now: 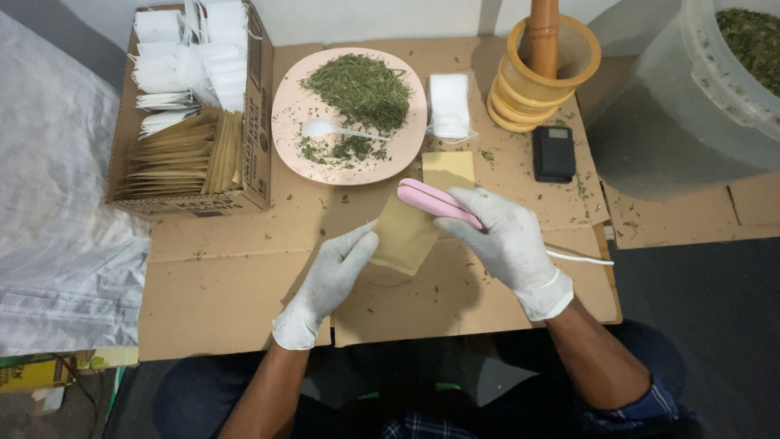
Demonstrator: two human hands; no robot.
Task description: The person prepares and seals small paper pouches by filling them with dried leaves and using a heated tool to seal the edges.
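Both hands wear white gloves. My left hand (333, 276) pinches the lower left edge of a small brown paper pouch (404, 236) held above the cardboard. My right hand (504, 240) grips a pink hand-held sealer (435, 202), whose jaws clamp across the pouch's top edge. A thin white cord (581, 258) runs from the sealer to the right. Behind the hands sits a pink plate (286, 122) heaped with dried green herb (361, 88), and a white plastic spoon (329, 129) lies on it.
A cardboard box (258, 106) at the left holds brown pouches and white filter bags. A flat brown pouch (448, 169), a white bag (448, 106), a yellow mortar with wooden pestle (544, 69), a small black scale (553, 152) and a large translucent tub of herb (715, 89) lie beyond.
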